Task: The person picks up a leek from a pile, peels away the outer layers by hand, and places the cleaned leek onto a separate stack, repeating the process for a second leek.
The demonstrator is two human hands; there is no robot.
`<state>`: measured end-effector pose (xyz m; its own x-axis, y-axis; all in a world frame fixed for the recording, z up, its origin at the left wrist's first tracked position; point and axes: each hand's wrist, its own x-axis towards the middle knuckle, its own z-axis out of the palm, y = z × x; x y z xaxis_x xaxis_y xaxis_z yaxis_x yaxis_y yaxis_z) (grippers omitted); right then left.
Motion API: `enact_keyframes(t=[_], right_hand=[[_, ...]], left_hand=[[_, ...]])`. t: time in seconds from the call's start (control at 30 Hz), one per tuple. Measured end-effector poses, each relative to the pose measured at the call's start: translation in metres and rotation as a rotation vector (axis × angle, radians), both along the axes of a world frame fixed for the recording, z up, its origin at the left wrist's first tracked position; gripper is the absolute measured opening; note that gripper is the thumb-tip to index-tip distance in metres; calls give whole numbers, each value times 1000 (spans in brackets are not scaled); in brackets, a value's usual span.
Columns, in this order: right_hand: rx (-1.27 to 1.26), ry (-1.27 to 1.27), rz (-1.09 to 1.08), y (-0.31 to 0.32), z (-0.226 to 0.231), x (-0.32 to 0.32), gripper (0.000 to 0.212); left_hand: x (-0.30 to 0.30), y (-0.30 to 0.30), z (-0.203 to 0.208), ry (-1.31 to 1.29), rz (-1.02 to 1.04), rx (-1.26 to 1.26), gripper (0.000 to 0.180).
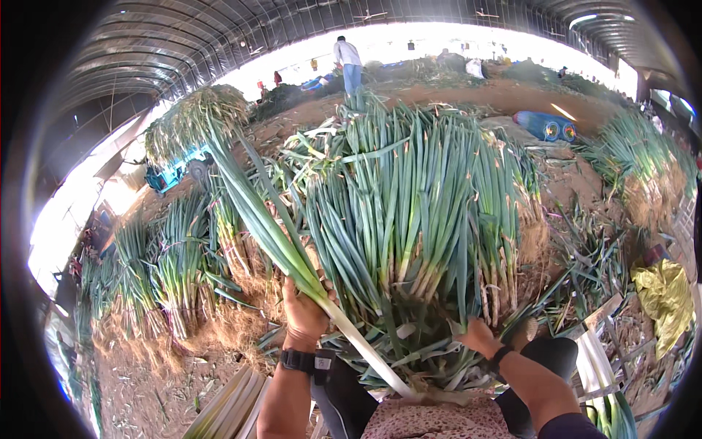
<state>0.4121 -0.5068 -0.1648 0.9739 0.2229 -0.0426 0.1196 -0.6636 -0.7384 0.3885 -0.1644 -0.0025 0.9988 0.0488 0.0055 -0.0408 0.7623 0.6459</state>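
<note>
My left hand (303,311) is wrapped round the stalk of a long green onion (358,333). It slants across the view, with its green leaves reaching up to the far left and its clean white end down at my lap. My right hand (479,336) is low among loose leaves in front of my knees, fingers drawn together; what they grip is hard to make out. Straight ahead lies a big heap of green onions (409,197) with leaves pointing away from me. Torn leaves (424,358) litter the ground between my legs.
Tied bundles with brown roots (175,271) line the left side. White-stalked onions lie at lower left (230,406) and lower right (596,366). A yellow sack (664,300) and a blue bundle (545,126) are on the right. Farther off are a loaded blue cart (175,170) and a standing person (349,62).
</note>
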Motion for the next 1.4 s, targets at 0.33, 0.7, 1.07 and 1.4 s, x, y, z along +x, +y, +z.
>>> enact_keyframes(t=[0.33, 0.7, 1.07, 1.4], right_hand=[[560, -371, 360, 143, 130, -27, 31], [576, -272, 196, 147, 123, -45, 19], [490, -490, 518, 145, 119, -54, 11], [1501, 543, 411, 130, 114, -55, 9]], left_hand=[[-9, -44, 5, 40, -94, 33, 37], [-3, -50, 6, 88, 43, 267, 35], [-4, -48, 9, 90, 141, 381, 27], [-36, -54, -79, 55, -22, 296, 35]])
